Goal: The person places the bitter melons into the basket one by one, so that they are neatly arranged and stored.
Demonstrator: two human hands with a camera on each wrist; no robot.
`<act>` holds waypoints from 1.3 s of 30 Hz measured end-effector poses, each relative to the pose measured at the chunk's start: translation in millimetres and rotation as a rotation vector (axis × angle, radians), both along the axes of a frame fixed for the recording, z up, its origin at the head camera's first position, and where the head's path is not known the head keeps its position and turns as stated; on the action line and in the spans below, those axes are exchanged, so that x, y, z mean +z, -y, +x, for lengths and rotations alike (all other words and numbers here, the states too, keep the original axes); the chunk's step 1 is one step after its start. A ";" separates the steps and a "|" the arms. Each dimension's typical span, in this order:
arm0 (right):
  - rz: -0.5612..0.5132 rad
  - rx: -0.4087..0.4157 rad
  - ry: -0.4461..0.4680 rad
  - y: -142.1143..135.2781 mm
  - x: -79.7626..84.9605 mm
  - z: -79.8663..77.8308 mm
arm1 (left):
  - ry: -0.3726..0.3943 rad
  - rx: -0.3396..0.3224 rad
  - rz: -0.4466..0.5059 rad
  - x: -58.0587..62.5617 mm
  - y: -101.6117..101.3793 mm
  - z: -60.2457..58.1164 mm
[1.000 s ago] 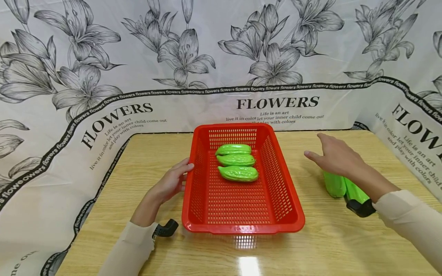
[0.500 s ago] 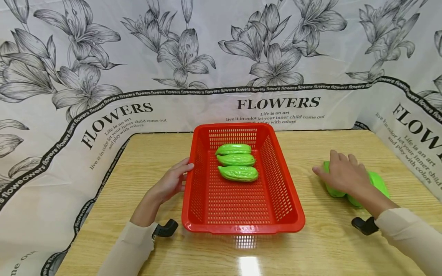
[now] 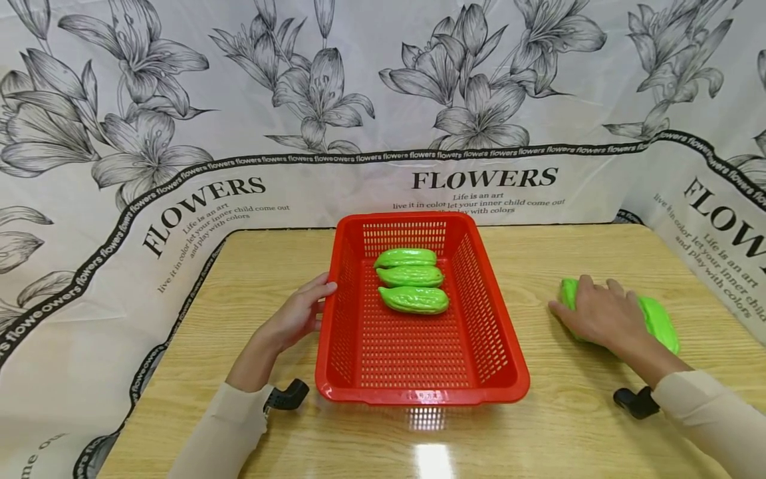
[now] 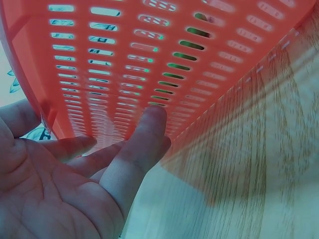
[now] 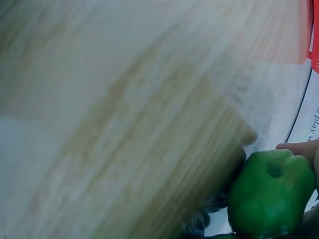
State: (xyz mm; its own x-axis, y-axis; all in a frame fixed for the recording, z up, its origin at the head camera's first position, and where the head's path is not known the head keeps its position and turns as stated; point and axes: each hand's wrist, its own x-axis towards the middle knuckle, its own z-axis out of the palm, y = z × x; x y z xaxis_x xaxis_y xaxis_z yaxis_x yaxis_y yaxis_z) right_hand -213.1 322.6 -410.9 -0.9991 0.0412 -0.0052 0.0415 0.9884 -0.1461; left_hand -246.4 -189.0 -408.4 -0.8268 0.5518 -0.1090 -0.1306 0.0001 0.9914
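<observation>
Table (image 3: 556, 419), basket (image 3: 467, 397), right fingers (image 3: 586, 287) round gourd (image 5: 271, 196)

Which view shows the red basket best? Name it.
The head view: the red basket shows nearly whole there, rim and inside. The left wrist view gives mostly slotted wall up close; the right wrist view, only a red sliver.

Can't tell if I'm in a home or a lab tbh. Looks like a screened-off tabletop spot: my wood-grain surface (image 3: 269, 259) has white cloth (image 3: 341, 193) with flower drawings (image 3: 317, 100) and FLOWERS lettering (image 3: 485, 178) around its back and sides.
</observation>
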 end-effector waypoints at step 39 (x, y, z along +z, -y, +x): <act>-0.256 0.189 -0.082 23.3 67.4 -47.9 | -0.003 0.001 -0.012 0.0 0.7 -1.3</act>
State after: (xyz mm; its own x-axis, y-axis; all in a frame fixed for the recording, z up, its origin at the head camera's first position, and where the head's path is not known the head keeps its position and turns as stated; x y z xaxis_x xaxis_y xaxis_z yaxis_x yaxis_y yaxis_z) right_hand -260.9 299.4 -343.5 -0.9865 -0.1375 0.0891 -0.1615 0.9081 -0.3864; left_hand -247.7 -189.7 -408.3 -0.8279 0.5493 -0.1132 -0.1279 0.0116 0.9917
